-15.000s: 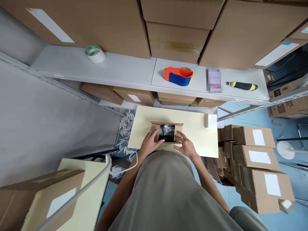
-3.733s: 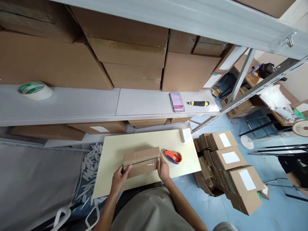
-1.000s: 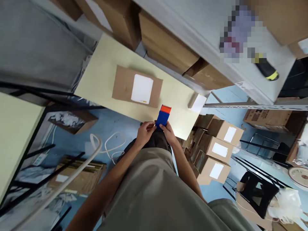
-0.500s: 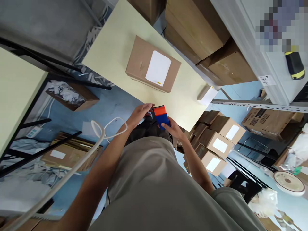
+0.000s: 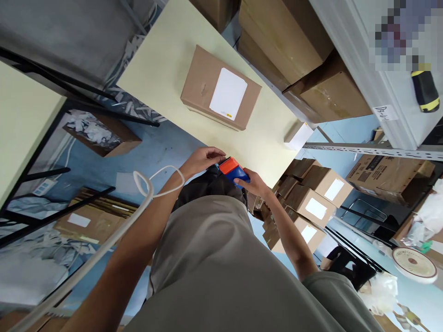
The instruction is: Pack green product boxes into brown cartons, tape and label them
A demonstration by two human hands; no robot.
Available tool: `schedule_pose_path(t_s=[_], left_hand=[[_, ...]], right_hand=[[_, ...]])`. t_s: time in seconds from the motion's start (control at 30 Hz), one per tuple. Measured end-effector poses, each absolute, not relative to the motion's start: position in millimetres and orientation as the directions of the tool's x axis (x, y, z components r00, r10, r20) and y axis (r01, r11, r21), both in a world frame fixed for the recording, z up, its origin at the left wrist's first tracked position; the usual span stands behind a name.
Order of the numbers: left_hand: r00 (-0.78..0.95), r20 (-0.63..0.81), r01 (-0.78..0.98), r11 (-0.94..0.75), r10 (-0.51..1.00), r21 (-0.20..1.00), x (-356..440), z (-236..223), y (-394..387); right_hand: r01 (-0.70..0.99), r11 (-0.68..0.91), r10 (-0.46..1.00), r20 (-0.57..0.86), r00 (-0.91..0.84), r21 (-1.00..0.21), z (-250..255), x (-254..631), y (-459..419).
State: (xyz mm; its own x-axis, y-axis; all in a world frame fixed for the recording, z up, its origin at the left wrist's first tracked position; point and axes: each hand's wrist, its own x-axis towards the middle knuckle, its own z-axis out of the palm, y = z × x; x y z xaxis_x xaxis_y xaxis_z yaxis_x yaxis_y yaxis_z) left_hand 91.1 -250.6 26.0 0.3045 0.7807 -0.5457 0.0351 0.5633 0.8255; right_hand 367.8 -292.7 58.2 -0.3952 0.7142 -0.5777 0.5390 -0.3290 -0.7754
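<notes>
My right hand (image 5: 254, 183) is wrapped round an orange and blue tape dispenser (image 5: 232, 168), held just off the near edge of a pale yellow table (image 5: 166, 74). At the dispenser's orange end my left hand (image 5: 202, 159) has its fingers curled and pinched together; what they pinch is too small to make out. On the table sits a sealed brown cardboard box (image 5: 220, 90) bearing a white label, well beyond both hands. A small white pad (image 5: 296, 136) lies near the table's far right corner.
Stacked labelled cartons (image 5: 311, 193) stand on the blue floor right of the table. A grey shelf (image 5: 387, 87) above holds a yellow-and-black utility knife (image 5: 425, 90). An open carton with crumpled paper (image 5: 100, 133) sits on the floor left, beside a second pale table (image 5: 24, 120).
The dispenser has tilted and come slightly lower and nearer my body. My left hand went from stretched out beside it to curled at its orange end. The box has stayed put.
</notes>
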Motion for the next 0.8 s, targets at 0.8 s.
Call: schedule_pose_path(t_s=[0.8], left_hand=[[-0.103, -0.332, 0.241, 0.347, 0.938, 0.906, 94.2, -35.9, -257.8]], right_hand=[[0.951, 0.184, 0.563, -0.766, -0.310, -0.249, 80.1, 432.6, -256.3]])
